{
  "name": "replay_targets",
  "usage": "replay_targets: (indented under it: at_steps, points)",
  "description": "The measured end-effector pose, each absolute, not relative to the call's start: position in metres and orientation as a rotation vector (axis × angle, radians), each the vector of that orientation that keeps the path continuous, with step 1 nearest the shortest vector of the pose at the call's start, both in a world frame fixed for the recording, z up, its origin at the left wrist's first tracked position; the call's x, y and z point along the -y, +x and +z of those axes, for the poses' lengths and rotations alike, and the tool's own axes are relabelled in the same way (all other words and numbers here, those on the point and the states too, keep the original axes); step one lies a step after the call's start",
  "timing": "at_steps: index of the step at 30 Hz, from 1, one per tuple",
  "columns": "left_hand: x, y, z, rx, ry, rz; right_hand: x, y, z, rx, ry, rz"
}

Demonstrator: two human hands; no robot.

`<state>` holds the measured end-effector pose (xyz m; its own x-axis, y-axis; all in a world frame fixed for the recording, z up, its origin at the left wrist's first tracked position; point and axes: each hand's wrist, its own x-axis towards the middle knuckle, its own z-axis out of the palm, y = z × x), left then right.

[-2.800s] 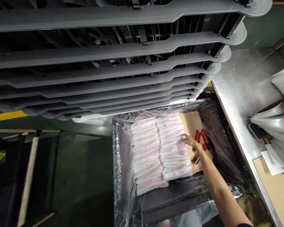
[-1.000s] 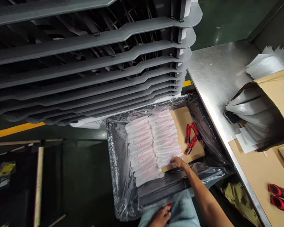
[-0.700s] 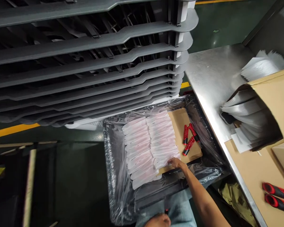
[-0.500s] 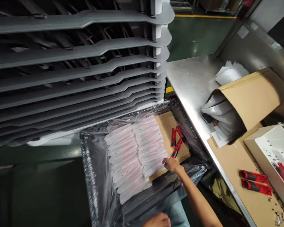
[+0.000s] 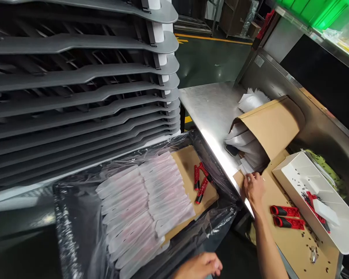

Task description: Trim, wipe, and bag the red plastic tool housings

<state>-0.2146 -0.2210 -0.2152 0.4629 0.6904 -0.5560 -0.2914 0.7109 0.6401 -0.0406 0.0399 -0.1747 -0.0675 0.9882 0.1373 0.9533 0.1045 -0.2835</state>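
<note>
My right hand is over the workbench, its fingers bent and closed at the edge of a white foam sleeve. That sleeve lies by the mouth of a tipped cardboard box stuffed with more sleeves. At the bottom of the view my left hand is in front of the bin, empty, with loosely bent fingers and the thumb apart. Rows of wrapped pieces, reddish through their white sleeves, lie in the plastic-lined bin. Beside them, three bare red-and-black handle-like parts rest on cardboard.
Two more red-and-black parts lie on the bench cardboard, near scattered black bits. A white tray with red parts stands on the right. Stacked grey racks rise at the left. The metal bench edge runs beside the bin.
My right hand has left the bin and moved right to the white sleeves on the bench. My left hand shows more fully at the bottom. The view has turned to the right.
</note>
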Motion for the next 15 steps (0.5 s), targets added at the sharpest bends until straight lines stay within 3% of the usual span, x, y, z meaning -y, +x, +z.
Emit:
replay_targets:
  at_steps: [7, 12, 15]
  points:
    - [0.104, -0.197, -0.194, -0.930, 0.279, 0.956, -0.006, -0.035, -0.155, 2.093, -1.672, 0.203]
    - [0.045, -0.197, -0.184, -0.783, 0.062, 0.898, 0.023, -0.039, -0.140, 2.261, -1.457, 0.526]
    - [0.032, -0.196, -0.184, -0.638, -0.052, 0.794, 0.035, -0.041, -0.133, 2.385, -1.343, 0.893]
